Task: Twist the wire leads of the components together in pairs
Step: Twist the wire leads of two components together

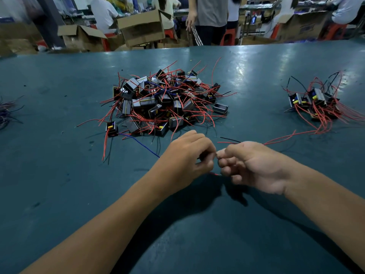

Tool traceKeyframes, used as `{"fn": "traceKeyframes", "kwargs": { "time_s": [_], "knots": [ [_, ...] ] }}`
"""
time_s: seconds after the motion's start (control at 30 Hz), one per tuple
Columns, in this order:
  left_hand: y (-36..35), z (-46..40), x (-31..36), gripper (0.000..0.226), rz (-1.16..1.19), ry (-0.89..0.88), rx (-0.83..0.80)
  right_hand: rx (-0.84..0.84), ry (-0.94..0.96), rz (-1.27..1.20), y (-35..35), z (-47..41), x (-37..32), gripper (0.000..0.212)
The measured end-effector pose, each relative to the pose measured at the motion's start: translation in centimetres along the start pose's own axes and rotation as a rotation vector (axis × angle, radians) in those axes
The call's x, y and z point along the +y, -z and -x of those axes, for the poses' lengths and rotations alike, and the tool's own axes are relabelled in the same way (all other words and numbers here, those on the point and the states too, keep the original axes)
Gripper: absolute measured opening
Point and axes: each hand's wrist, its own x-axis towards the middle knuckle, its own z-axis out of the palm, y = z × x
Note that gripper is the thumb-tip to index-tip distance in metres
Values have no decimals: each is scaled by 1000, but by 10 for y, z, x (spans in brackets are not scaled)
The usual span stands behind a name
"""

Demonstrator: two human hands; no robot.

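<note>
Where the two hands meet just above the table (pixel 59 194), thin leads (pixel 227 142) are pinched between them: the left hand (pixel 187 159) curls round one end, the right hand (pixel 250 167) nips the other at thumb and fingertip, probably to twist them (the component itself is hidden). Beyond lies the main pile (pixel 164 101); a smaller pile (pixel 316 103) sits well apart to the right, its red wires trailing toward the right hand.
</note>
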Motion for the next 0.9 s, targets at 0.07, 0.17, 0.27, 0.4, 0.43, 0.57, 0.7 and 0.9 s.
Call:
{"fn": "traceKeyframes", "kwargs": {
  "time_s": [0.07,0.17,0.27,0.4,0.43,0.57,0.7,0.9],
  "knots": [
    [0,1,-1,4,93,131,-35,110,274,370,1,0,3,13],
    [0,2,-2,6,235,293,-61,295,786,989,8,0,5,8],
    [2,2,-2,11,368,378,-72,259,986,1280,12,1,4,4],
    [4,3,-1,12,430,410,-99,234,1118,1430,13,2,3,11],
    [4,3,-1,12,434,414,-105,231,1136,1447,13,2,1,14],
    [4,3,0,11,425,413,-118,216,1134,1473,12,2,-1,17],
    [4,2,0,11,430,413,-124,192,1110,1475,11,4,-2,20],
    [4,2,2,11,446,409,-130,195,1021,1434,10,3,-3,17]
  ]
}}
